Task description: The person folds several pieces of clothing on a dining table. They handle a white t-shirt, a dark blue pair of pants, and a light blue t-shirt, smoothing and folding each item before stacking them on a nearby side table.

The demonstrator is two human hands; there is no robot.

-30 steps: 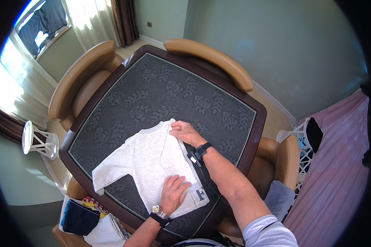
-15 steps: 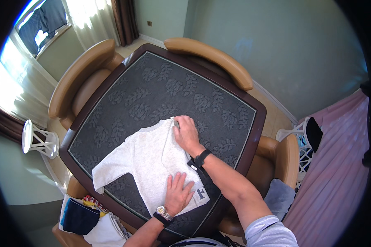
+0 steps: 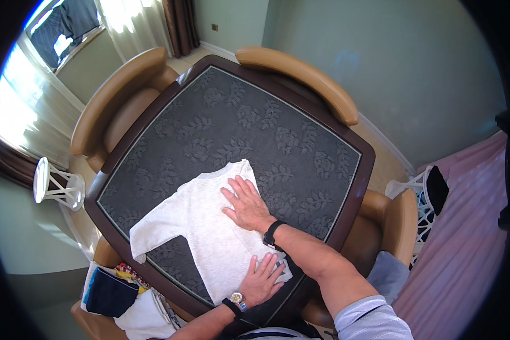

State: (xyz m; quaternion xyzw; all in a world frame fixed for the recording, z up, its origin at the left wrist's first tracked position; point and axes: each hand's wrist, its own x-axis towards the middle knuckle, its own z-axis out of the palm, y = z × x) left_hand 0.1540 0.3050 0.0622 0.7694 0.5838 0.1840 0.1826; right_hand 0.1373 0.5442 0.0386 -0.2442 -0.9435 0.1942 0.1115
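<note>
A light grey-white long-sleeved sweatshirt (image 3: 204,226) lies on the dark floral-patterned table (image 3: 170,139). One sleeve stretches out to the left; no sleeve sticks out on the right, where the edge runs nearly straight. My right hand (image 3: 247,208) lies flat on the upper right of the sweatshirt, fingers spread, holding nothing. Nearer to me, my left hand (image 3: 260,281) rests open on its lower right part. Its fingers cover most of a dark printed mark at that edge.
Tan chairs (image 3: 300,76) surround the table. On the near-left chair sits a pile of clothes with a navy folded piece (image 3: 112,292). A grey cloth (image 3: 388,275) lies on the right chair. White stools (image 3: 59,184) and a pink curtain (image 3: 453,243) stand farther out.
My right hand has left the shoulder corner and now lies flat lower on the sweatshirt, fingers spread. My left hand has slid right, onto the printed mark. The view has shifted slightly.
</note>
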